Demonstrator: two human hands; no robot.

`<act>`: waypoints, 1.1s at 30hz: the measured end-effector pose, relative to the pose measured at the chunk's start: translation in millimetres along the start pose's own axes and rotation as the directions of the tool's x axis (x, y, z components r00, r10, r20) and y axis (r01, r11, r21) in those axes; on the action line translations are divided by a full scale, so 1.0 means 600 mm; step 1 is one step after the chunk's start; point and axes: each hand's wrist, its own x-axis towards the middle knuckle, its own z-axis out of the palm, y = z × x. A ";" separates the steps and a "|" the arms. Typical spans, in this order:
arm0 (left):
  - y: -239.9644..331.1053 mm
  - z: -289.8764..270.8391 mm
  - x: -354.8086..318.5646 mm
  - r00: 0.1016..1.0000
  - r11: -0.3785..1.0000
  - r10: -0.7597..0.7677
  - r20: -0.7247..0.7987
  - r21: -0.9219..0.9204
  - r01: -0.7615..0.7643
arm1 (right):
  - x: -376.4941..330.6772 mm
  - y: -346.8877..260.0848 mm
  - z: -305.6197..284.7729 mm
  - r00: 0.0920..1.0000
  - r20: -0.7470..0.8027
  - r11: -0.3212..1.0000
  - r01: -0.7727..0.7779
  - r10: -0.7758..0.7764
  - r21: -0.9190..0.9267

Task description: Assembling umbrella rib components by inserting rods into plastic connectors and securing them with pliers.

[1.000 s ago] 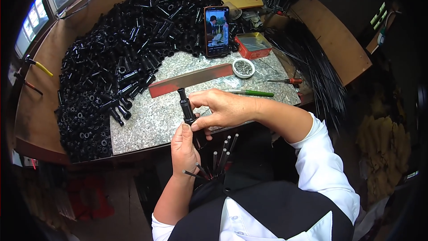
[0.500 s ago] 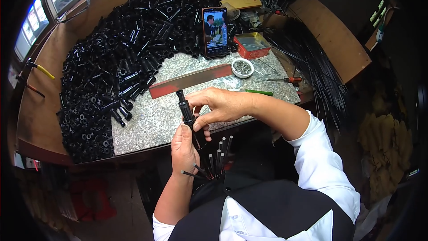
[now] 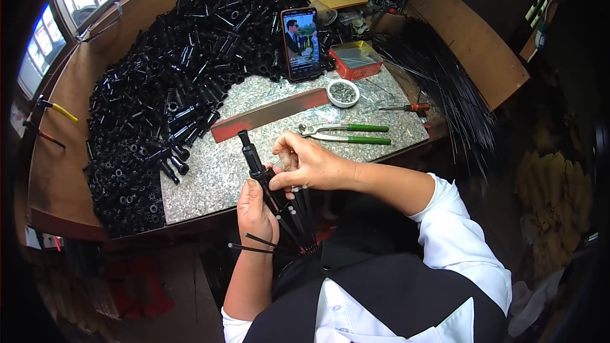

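Note:
A black stepped tubular fitting [image 3: 253, 155] stands tilted upright over the table's front edge, its narrow end up. My left hand [image 3: 257, 213] is closed round its lower part, the thumb pressed along it. On the right of the fitting, my right hand [image 3: 314, 164] is closed, with its thumb and bent fingers at the lower collar. What those fingers pinch is too small to make out; a faint thin strand shows near them. Several thin black rods [image 3: 289, 232] with pale tips fan out below the fitting, some passing across my left wrist.
A large heap of black fittings [image 3: 184, 57] covers the table's left. Behind my hands lie a flat metal bar [image 3: 267, 115], green-handled pincers [image 3: 349, 133], a white bowl of small metal bits [image 3: 343, 94], a red tin [image 3: 357, 63], a phone [image 3: 301, 44] and a screwdriver [image 3: 406, 108]. Long black rods [image 3: 445, 82] lie right.
Both hands and the fitting have shifted slightly left. My right hand has drawn down and its index finger is more bent, uncovering the pincers. The rods lean further left.

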 end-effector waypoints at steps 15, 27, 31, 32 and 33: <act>0.005 -0.007 -0.002 0.999 1.000 0.002 -0.038 -0.016 -0.003 | -0.031 0.031 0.059 0.981 0.100 0.769 -0.192 0.166 0.610; -0.007 -0.042 0.003 0.997 0.997 0.034 0.072 -0.074 -0.029 | -0.040 0.022 0.074 0.996 0.049 0.788 -0.094 0.080 0.609; -0.003 -0.040 0.002 0.994 0.988 0.010 0.109 -0.152 0.007 | -0.040 0.025 0.075 0.996 0.060 0.784 -0.092 0.070 0.614; -0.004 -0.039 0.003 0.994 0.989 0.004 0.108 -0.146 0.012 | -0.039 0.028 0.074 0.996 0.062 0.791 -0.086 0.061 0.605; -0.005 -0.038 0.004 0.993 0.990 0.023 0.112 -0.139 -0.007 | -0.038 0.031 0.074 0.996 0.058 0.786 -0.084 0.061 0.612</act>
